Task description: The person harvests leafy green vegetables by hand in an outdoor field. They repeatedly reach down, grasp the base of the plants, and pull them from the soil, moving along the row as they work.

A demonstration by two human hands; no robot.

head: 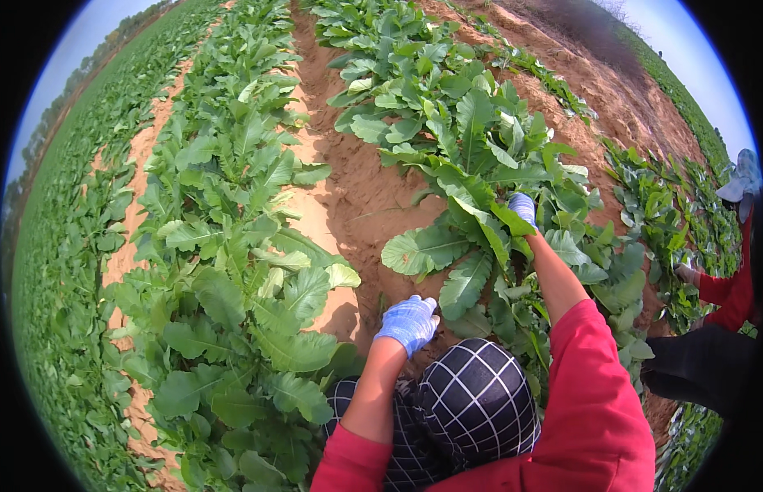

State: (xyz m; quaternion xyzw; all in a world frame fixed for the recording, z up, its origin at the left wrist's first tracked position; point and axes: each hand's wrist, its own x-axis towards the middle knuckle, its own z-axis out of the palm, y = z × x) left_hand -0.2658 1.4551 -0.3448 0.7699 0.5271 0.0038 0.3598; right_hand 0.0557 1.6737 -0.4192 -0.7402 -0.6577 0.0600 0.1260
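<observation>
My left hand (409,324), in a blue-and-white knit glove, hovers low over the sandy soil beside my knee. Its fingers are partly curled, and nothing shows in them. Just ahead are the broad, toothed leaves (425,249) of a leafy crop plant leaning over the furrow. My right hand (521,208), gloved alike, reaches in among the upright leaves (467,184) of the right-hand row. Foliage hides its fingers, so whether they grip a stem is unclear.
My bent knee (480,393) in checked trousers fills the lower middle. A sandy furrow (350,203) runs away between this row and a dense left row (234,295). At far right, a co-worker in red sleeves (725,295) bends over another row (658,209).
</observation>
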